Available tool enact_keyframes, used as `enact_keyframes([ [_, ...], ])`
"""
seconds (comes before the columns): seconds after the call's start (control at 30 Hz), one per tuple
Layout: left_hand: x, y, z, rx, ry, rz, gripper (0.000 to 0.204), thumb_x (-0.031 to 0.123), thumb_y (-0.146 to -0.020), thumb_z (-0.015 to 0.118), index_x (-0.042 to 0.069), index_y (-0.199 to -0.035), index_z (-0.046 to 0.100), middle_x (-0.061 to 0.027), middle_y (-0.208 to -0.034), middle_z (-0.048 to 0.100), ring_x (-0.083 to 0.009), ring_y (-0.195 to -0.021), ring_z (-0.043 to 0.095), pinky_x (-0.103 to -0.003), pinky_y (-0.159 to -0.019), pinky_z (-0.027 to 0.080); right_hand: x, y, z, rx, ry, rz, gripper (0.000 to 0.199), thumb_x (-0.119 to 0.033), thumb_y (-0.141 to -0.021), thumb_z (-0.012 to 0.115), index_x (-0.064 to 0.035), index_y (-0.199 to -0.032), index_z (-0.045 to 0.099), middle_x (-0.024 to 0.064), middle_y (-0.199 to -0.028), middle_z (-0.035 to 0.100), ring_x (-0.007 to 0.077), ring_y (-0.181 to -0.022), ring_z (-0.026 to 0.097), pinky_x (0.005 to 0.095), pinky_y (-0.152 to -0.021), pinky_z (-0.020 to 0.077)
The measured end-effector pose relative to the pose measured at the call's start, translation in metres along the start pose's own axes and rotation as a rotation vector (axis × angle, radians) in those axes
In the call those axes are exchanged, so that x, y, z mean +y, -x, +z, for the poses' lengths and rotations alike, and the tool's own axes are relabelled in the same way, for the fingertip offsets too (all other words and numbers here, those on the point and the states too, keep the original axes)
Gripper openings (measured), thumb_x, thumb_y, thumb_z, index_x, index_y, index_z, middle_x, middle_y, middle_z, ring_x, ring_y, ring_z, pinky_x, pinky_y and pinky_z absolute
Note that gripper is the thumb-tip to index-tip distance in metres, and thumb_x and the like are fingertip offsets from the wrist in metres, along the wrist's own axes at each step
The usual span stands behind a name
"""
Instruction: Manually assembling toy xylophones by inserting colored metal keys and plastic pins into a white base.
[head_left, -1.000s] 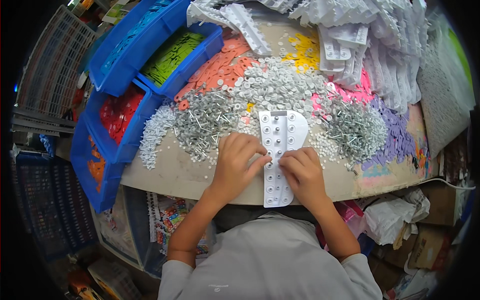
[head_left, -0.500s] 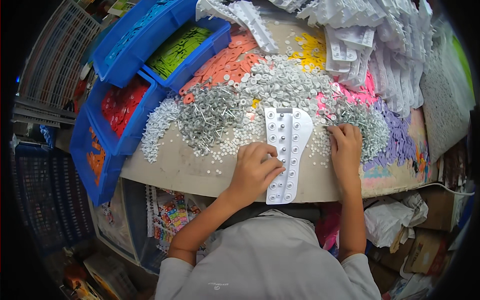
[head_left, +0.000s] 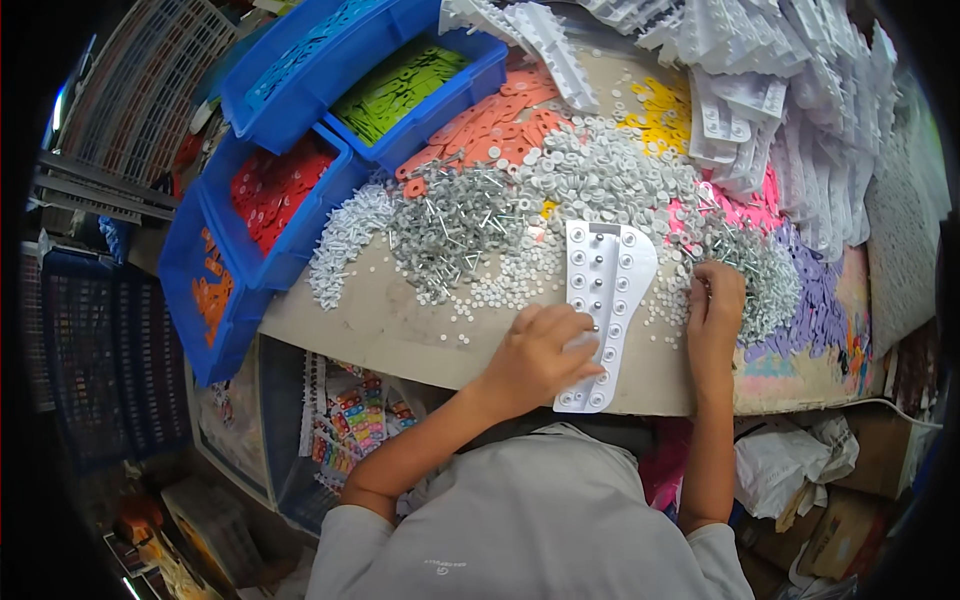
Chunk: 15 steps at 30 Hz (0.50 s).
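A long white plastic strip [head_left: 628, 285] with one bulging side lies on the table in front of me. Round white snap-like pieces line its two edges, and metal pins stand along the middle channel. My left hand [head_left: 545, 358] is over the lower half of this strip, its fingers curled in and slightly blurred; whatever they hold is hidden. At the near edge of a pile of small metal pins [head_left: 762, 268], my right hand [head_left: 716, 305] has its fingertips pinched together. What lies between those fingertips is too small to make out.
Small white discs [head_left: 610, 165], more pins [head_left: 455, 225] and coral [head_left: 510, 120], yellow [head_left: 665, 112], pink [head_left: 757, 205] and purple [head_left: 805, 300] plastic pieces lie heaped around. Blue bins [head_left: 352, 170] stand at left. White strips [head_left: 825, 130] are stacked at the far right.
The whole view has shifted, so the table's things appear further right. My left hand has slid slightly nearer along the strip. My right hand has drawn slightly nearer to me, fingers still pinched.
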<state>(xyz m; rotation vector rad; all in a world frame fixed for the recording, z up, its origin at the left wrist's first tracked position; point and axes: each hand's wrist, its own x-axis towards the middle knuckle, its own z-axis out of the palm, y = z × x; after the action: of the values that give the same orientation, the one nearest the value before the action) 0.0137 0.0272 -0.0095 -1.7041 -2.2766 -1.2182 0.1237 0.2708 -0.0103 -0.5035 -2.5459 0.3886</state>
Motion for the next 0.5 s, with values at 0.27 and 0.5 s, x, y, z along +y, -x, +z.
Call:
enact_keyframes([
  [0.27, -0.075, -0.016, -0.036, 0.077, -0.419, -0.259, 0.019, 0.009, -0.082, 0.07, 0.008, -0.101, 0.069, -0.0053, -0.092, 0.059, -0.0252, -0.095, 0.058, -0.041, -0.087, 0.042, -0.014, 0.002, -0.008, 0.03, -0.2, 0.184, 0.016, 0.0, -0.099, 0.056, 0.0012, -0.112, 0.065, 0.014, -0.102, 0.066, 0.0259, -0.091, 0.064, 0.0335, -0.082, 0.0498],
  [0.5, -0.088, -0.021, -0.03, 0.044, -0.407, -0.263, 0.014, 0.008, -0.083, 0.073, 0.01, -0.096, 0.068, -0.0039, -0.092, 0.06, -0.0254, -0.096, 0.057, -0.039, -0.087, 0.04, -0.008, 0.006, -0.001, 0.048, -0.351, 0.393, 0.013, 0.002, -0.096, 0.058, 0.0013, -0.107, 0.066, 0.0116, -0.09, 0.067, 0.0204, -0.08, 0.064, 0.0313, -0.074, 0.0511],
])
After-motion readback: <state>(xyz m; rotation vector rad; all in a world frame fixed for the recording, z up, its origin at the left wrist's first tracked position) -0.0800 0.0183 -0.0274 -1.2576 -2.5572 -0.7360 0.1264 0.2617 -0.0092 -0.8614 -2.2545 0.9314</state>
